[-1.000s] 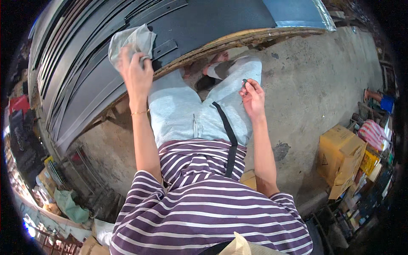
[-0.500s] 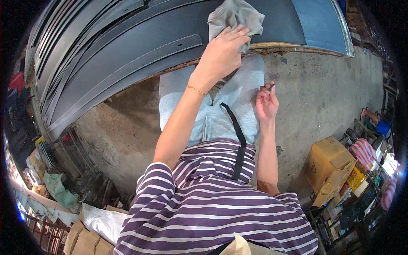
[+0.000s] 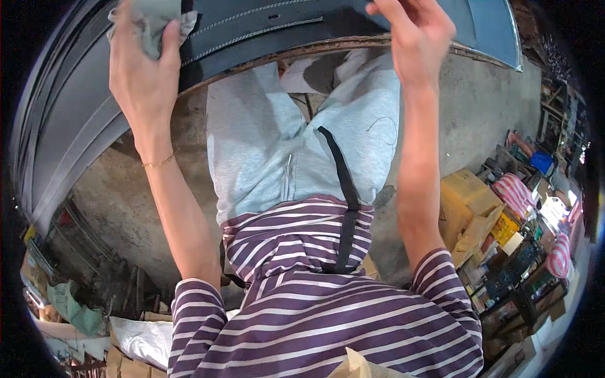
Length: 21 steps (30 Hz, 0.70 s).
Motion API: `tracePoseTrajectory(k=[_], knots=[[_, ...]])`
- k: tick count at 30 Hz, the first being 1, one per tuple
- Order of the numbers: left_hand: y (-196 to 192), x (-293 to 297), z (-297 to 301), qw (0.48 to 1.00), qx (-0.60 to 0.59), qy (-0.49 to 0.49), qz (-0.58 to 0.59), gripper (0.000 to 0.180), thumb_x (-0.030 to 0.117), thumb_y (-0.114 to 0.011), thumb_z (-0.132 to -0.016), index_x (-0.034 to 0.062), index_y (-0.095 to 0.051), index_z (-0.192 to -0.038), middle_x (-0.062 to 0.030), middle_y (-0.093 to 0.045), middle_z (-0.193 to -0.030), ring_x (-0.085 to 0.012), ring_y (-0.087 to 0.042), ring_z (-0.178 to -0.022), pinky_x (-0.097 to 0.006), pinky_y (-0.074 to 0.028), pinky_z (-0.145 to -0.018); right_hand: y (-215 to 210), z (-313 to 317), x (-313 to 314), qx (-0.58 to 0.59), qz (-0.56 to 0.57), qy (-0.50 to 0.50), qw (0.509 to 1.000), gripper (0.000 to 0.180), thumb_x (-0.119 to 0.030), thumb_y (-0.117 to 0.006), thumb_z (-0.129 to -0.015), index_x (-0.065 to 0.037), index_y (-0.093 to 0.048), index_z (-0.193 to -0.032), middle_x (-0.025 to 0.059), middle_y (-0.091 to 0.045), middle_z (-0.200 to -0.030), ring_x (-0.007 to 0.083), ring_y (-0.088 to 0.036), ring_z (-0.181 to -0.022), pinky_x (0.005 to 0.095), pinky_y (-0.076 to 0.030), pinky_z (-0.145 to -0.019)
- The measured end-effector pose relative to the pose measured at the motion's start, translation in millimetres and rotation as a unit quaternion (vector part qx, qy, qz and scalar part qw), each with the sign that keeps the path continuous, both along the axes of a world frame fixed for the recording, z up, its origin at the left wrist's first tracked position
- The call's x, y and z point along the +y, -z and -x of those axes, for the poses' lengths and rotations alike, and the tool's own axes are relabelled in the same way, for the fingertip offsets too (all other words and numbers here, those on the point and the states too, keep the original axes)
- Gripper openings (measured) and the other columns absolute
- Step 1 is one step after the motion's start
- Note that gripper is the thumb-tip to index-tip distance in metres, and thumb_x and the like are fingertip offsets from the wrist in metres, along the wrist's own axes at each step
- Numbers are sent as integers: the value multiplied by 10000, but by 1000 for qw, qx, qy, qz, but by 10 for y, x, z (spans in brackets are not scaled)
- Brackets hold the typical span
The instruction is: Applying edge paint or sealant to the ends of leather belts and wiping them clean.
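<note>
My left hand (image 3: 142,82) is over the left part of the worktop, its fingers and thumb around a crumpled grey cloth (image 3: 154,38). Beneath the cloth lie dark leather-like strips (image 3: 252,31) with pale stitching along their edges; one has a small slot in it. My right hand (image 3: 421,47) is raised above the right side of the worktop, fingers curled together near the top of the view. Whatever those fingers hold, if anything, is hidden or too small to make out.
The worktop's worn front edge (image 3: 290,51) runs across my knees, with a blue sheet (image 3: 488,28) at its right end. A cardboard box (image 3: 465,198) and piled goods stand on the right. A green bag (image 3: 72,309) and white sacking (image 3: 144,340) sit at lower left.
My left hand has carried the grey cloth from the middle to the far left. My right hand has risen from beside my thigh, where it pinched a small dark thing, to above the worktop.
</note>
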<state>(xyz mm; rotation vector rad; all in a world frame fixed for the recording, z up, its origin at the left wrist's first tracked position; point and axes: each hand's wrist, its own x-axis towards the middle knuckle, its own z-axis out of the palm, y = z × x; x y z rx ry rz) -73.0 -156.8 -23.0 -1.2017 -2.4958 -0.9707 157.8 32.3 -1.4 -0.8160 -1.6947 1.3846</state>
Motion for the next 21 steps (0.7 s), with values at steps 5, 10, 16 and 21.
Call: tracePoseTrajectory(k=[5, 10, 16, 21], knots=[[91, -61, 2, 988, 99, -34, 111, 424, 519, -636, -911, 263, -679, -1247, -161, -591, -1307, -381, -484, -1279, -497, -365, -1049, 95, 203, -13, -74, -34, -56, 995, 102, 99, -678, -853, 3, -652, -878, -15, -624, -815, 43, -576, -716, 187, -448, -643], [113, -107, -5, 985, 131, -36, 105, 415, 512, -645, -906, 268, -673, -1241, -180, -582, -1313, -393, -499, -1253, -507, -374, -1044, 133, 166, -47, -58, -47, -48, 996, 116, 114, -669, -845, 2, -639, -845, -3, -614, -811, 47, -572, -711, 187, -441, -617], [72, -105, -26, 989, 115, -18, 94, 383, 459, -677, -902, 247, -688, -1220, -194, -596, -1273, -396, -516, -1229, -480, -410, -1026, 178, 104, -49, -44, -62, -51, 996, 123, 132, -662, -834, 13, -632, -835, 14, -616, -818, 45, -557, -688, 187, -430, -586], [38, -101, -33, 990, 102, -14, 97, 375, 435, -691, -902, 209, -706, -1200, -196, -612, -1235, -375, -534, -1192, -464, -419, -1018, 155, 139, -75, -66, -83, -66, 992, 125, 140, -654, -831, 17, -635, -842, 13, -616, -828, 39, -550, -693, 183, -424, -596]])
